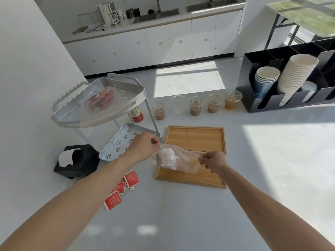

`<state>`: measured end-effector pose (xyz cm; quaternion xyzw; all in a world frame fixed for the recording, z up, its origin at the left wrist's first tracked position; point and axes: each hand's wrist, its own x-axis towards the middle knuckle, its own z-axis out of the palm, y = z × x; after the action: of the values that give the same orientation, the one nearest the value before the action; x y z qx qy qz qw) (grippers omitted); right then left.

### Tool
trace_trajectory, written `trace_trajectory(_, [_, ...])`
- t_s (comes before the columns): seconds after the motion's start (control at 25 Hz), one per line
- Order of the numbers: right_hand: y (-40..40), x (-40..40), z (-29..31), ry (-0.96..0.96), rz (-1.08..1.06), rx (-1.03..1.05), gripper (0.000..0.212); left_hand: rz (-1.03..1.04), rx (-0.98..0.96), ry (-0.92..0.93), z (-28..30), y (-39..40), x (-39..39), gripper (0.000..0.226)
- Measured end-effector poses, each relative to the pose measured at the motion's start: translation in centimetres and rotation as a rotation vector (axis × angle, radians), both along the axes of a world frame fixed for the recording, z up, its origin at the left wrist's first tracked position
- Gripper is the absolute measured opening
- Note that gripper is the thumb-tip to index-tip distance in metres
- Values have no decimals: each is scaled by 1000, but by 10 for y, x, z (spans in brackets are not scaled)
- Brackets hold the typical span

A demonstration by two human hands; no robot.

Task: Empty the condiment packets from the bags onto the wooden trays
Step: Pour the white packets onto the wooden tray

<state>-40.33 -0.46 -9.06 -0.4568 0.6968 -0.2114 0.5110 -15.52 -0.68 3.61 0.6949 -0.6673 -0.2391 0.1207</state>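
Centre of frame: left hand (pixel 145 145) and right hand (pixel 213 162) each pinch an edge of a crinkled clear plastic bag (pixel 176 159) of white packets (pixel 166 156), stretched above the near rectangular bamboo tray (pixel 190 177); flat red square packets (pixel 119 190) lie lower left on the smooth grey table (pixel 181 214)

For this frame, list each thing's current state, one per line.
Clear bag: held over near tray, white packets inside.
Left hand: pinching bag.
Right hand: pinching bag.
Far wooden tray: empty.
Shelf bag: red packets inside.
Red packets: loose on table.
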Motion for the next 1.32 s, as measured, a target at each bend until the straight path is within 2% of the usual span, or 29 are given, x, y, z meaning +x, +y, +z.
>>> trace_trajectory(0.28, [-1, 5, -12, -53, -26, 30, 14, -143, 31, -80, 19, -21, -20, 15])
trace_trajectory(0.68, [-1, 9, -8, -125, -29, -10, 14, -159, 3, -87, 43, -19, -26, 16])
trace_trajectory(1.16, [2, 13, 3, -173, -42, -41, 17, -205, -45, -41, 71, -19, -38, 14])
trace_trajectory(1.32, [2, 12, 1, -186, -61, -102, 15, -180, -108, 60, 75, -19, -46, 12])
